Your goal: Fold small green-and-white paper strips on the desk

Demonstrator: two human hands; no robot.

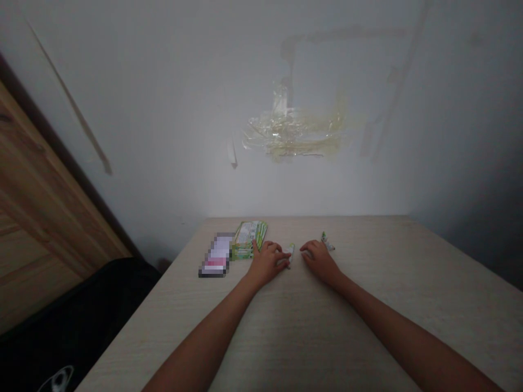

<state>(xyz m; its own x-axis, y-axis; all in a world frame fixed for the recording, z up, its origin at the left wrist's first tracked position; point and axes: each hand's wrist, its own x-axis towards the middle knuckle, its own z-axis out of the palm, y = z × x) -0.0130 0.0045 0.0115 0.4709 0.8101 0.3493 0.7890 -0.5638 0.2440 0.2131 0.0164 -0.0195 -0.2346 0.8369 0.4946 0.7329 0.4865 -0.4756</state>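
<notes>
My left hand (pixel 267 260) rests on the pale table (pixel 368 305) with its fingers curled around a small white and green packet (pixel 290 252). Just left of it lies a stack of green and white packets (pixel 247 239), touching the thumb side of that hand. My right hand (pixel 320 259) lies a short way to the right, fingers bent and pressed to the tabletop; what it holds, if anything, is hidden. Another small green and white packet (pixel 327 242) lies just beyond its knuckles.
A blurred pink and white flat object (pixel 216 255) lies at the table's left near the packets. A grey wall with tape remains (pixel 290 130) rises behind the table. A wooden panel (pixel 36 218) and a black bag (pixel 77 321) stand to the left.
</notes>
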